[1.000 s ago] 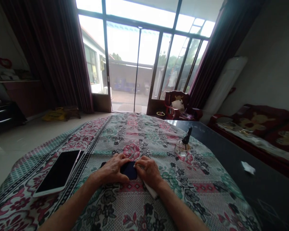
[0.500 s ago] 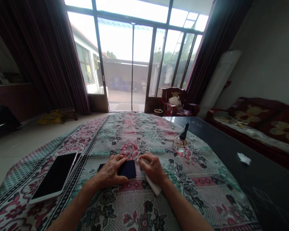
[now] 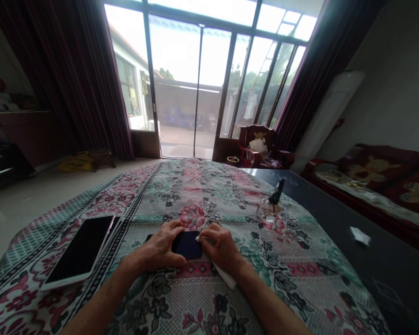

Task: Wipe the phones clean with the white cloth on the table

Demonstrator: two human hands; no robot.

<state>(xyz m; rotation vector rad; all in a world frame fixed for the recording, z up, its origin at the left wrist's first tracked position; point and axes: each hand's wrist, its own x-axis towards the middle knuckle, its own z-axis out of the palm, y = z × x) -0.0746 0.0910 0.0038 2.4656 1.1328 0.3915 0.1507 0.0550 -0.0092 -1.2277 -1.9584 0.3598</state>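
Note:
A dark phone [image 3: 187, 244] lies flat on the flowered tablecloth [image 3: 209, 298]. Over its left part rests my left hand [image 3: 160, 246], thumb below and fingers above, gripping it by its long edges. My right hand [image 3: 221, 246] is closed around a white cloth or tissue [image 3: 225, 275]; a small white tip pokes out between the fingertips at the phone's right end, and the rest trails under the palm. Part of the phone is hidden by my left hand.
At the left lies a white-framed tablet [image 3: 82, 251] on another flat item. A clear glass jar with a black-handled object [image 3: 276, 193] stands right of centre. Further right, a crumpled white tissue [image 3: 360, 236] lies on a dark tabletop [image 3: 338, 223]. A red sofa [image 3: 366, 172] is beyond.
The view has shifted slightly. My right hand has moved closer to the phone, and the white tip in its fingers now touches or overlaps the phone's right edge. My left hand stays on the phone.

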